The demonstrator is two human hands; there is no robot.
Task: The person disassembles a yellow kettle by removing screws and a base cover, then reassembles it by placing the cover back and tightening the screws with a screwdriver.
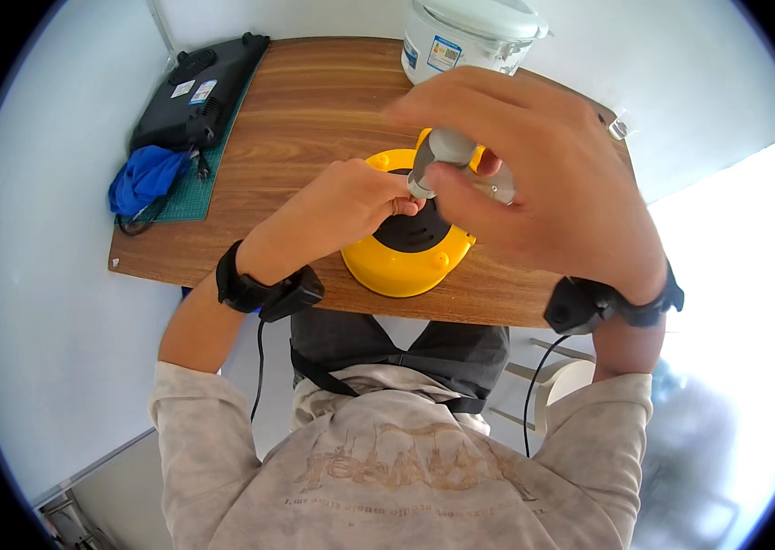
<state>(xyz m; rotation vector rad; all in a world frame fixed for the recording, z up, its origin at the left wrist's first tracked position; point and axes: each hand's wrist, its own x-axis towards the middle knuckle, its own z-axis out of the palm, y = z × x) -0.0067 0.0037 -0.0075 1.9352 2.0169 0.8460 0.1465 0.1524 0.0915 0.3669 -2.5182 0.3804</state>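
The person stands over a wooden worktop (314, 101) with both hands raised above a round yellow appliance (401, 266) that sits upside down near the front edge, its black base plate (410, 234) facing up. The right hand (543, 174) is curled shut around a grey tool (442, 151), which points down at the black plate; that grip is firm, fingers wrapped over the handle. The left hand (351, 202) rests on the appliance, its fingertips pinched close at the tool's lower end; I cannot tell whether they hold anything small there. Each wrist carries a black band with a cable running back along the sleeve.

At the worktop's far edge, beyond the right hand, stands a white cooker (461, 37) with a lid. On the far left corner lies a black flat device (195, 92) on a green mat (208, 188), with a blue cloth (144, 179) bunched at the mat's left edge, well apart from the hands.
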